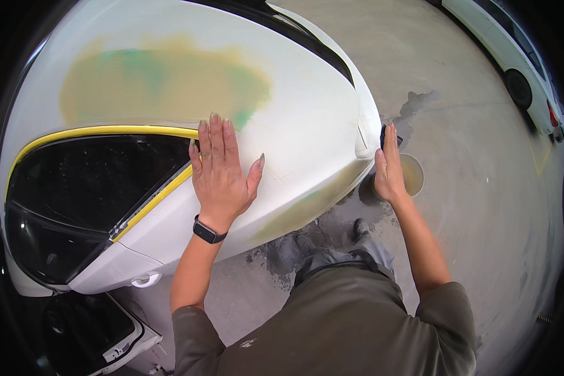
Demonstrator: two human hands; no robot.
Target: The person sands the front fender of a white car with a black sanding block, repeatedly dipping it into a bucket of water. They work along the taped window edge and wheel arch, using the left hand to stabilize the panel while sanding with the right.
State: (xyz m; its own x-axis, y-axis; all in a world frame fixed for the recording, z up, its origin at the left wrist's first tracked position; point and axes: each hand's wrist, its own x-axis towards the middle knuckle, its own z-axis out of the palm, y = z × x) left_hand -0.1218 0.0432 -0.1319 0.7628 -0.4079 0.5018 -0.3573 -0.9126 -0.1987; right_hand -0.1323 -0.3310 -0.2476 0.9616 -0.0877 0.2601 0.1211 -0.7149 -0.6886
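Note:
My left hand (222, 172) lies flat with fingers stretched out on the white car body (307, 113), over the corner of the dark side window (75, 182) edged with yellow tape (75, 130). Above it is a beige-and-green sanded patch (156, 84). My right hand (390, 166), at the car's right edge, holds a dark flat object (396, 139), mostly hidden by its fingers; I cannot make out what it is. A second patch (307, 207) runs along the lower body edge between my hands.
A bucket (413, 172) with murky liquid stands on the concrete floor (464, 232) beside wet stains, near my feet. Another white car (536, 109) is parked at upper right. A detached door or panel with dark glass (88, 332) lies at lower left.

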